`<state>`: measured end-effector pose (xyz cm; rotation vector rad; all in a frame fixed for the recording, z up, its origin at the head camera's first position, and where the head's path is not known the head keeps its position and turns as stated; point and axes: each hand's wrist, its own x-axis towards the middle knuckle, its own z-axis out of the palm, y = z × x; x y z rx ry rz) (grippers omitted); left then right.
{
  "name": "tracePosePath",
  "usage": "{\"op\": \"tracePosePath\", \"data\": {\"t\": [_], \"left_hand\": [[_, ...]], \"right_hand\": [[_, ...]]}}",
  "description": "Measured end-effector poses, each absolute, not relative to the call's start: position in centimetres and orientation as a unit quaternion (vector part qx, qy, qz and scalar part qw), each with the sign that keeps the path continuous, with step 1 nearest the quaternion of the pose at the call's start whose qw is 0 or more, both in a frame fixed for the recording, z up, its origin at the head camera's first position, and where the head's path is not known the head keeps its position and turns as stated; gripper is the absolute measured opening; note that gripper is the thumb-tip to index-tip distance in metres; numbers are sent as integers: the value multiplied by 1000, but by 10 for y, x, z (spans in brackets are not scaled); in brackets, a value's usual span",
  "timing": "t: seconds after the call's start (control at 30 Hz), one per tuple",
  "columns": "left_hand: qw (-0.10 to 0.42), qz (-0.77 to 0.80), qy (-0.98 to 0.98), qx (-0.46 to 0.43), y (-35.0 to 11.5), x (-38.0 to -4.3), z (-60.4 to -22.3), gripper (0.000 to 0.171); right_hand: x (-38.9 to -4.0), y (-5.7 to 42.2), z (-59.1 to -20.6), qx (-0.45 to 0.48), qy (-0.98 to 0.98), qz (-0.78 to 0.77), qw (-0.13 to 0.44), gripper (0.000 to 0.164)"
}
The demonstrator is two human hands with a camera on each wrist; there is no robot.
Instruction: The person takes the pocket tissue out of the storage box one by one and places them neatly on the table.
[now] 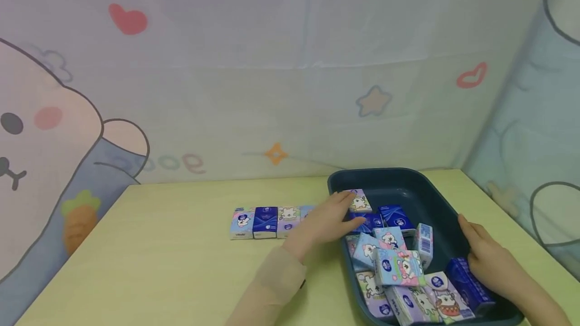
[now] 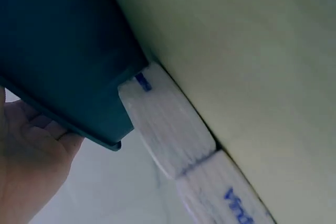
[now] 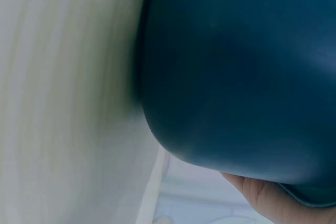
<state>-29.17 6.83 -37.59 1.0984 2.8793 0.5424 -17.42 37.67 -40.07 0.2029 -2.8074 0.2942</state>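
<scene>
Reaching over the left rim of the bin [image 1: 385, 180], our left hand [image 1: 323, 221] had its fingers nearly straight and its thumb well parted, closed round nothing that we could see; the fingertips lay at the edge of a lilac pack [image 1: 362, 202] by the bin's far left corner. Our right hand [image 1: 491, 265] had its fingers curled on the bin's right rim, gripping it. To manage this well, we judged it best to let the right grip brace the bin while the left handled a pack lightly by its narrow sides, since the soft wrapping would probably dent.

A blue pack [image 1: 375, 221] lay just beside our left thumb, and a loose heap crowded the bin's near half, with a patterned pack [image 1: 399, 268] on top and a navy pack [image 1: 466, 286] along the right side; the leaning ones could have slid if nudged. Left of the bin, on the yellow table [image 1: 181, 250], stood a neat row of packs [image 1: 265, 223], partly hidden behind our left hand, so a low swing could have knocked it. Behind the bin hung a printed backdrop [image 1: 290, 39]
</scene>
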Motion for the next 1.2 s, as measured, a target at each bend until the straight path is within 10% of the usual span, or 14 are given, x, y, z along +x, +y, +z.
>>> {"op": "tracePosePath", "data": {"t": [1.2], "left_hand": [[9,-51,949,310,114,-357,-385,67]], "right_hand": [[-175,377,-402,61,-984,113,125,69]]}}
